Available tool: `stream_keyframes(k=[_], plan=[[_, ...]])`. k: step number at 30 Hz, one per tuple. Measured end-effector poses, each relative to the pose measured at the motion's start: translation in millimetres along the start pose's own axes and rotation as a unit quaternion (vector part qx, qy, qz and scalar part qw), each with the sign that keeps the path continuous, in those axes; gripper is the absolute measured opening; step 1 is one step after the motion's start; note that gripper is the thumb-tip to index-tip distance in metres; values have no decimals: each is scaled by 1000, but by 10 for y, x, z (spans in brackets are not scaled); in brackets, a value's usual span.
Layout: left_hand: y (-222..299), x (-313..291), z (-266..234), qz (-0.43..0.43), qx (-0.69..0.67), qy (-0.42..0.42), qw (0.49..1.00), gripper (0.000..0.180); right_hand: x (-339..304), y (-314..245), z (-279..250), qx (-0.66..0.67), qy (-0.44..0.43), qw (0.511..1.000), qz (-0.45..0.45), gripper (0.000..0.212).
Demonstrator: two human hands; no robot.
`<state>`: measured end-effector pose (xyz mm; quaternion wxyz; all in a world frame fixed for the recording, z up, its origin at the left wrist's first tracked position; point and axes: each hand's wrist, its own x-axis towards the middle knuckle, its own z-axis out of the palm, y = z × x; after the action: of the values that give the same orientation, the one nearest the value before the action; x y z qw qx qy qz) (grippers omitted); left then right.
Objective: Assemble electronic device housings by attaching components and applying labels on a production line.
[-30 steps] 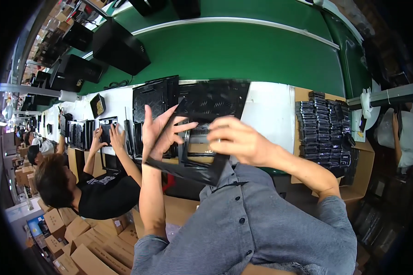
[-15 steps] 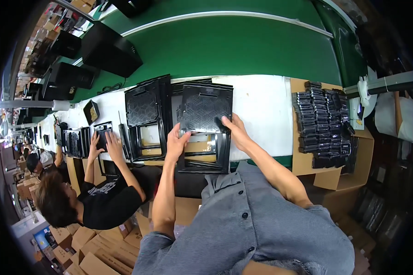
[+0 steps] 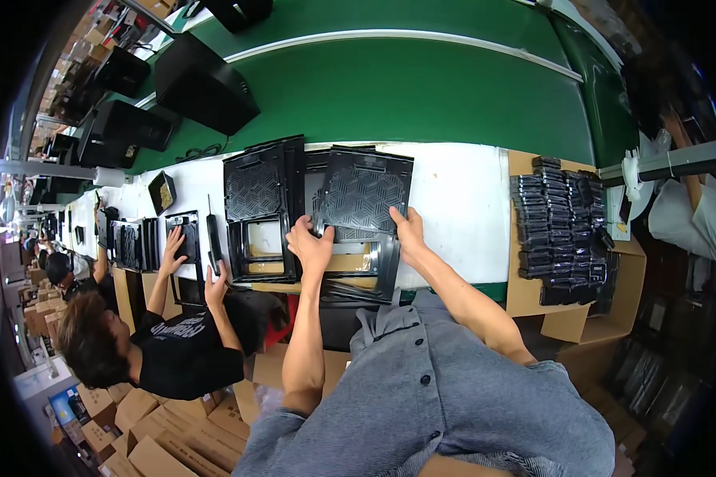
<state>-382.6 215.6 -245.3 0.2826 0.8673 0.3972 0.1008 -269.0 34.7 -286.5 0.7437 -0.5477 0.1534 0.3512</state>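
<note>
A black panel with an embossed geometric pattern [image 3: 366, 191] lies slightly tilted over a stack of black frames [image 3: 386, 266] in front of me. My right hand [image 3: 408, 230] grips its lower right corner, thumb on top. At the lower left corner is my left hand [image 3: 310, 245], fingers apart and thumb close to the panel's lower edge. Beneath, part of another patterned panel shows. Just left stands a second stack with a similar patterned panel [image 3: 253, 193] on top. What lies under my right fingers is hidden.
Rows of small black wrapped packs [image 3: 561, 226] fill a cardboard box [image 3: 525, 298] at right. On the left, a co-worker [image 3: 183, 350] has one hand on a black part and the other at a black screwdriver [image 3: 213, 238]. A small black tray [image 3: 162, 193] sits beyond.
The panel has turned a little clockwise. My left fingers have come off its corner and spread to its left. The co-worker's right hand has moved to the screwdriver.
</note>
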Motion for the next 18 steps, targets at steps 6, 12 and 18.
stream_keyframes(k=[6,12,18], plan=[[118,31,-30,-86,-255,-171,948,39,-102,-255,-186,-54,105,989,-91,26],[945,-340,393,95,-213,-155,960,40,-146,-869,-1104,-88,136,982,-101,41],[733,-842,115,237,-119,-102,959,44,84,-672,-2107,-66,211,972,-75,37]])
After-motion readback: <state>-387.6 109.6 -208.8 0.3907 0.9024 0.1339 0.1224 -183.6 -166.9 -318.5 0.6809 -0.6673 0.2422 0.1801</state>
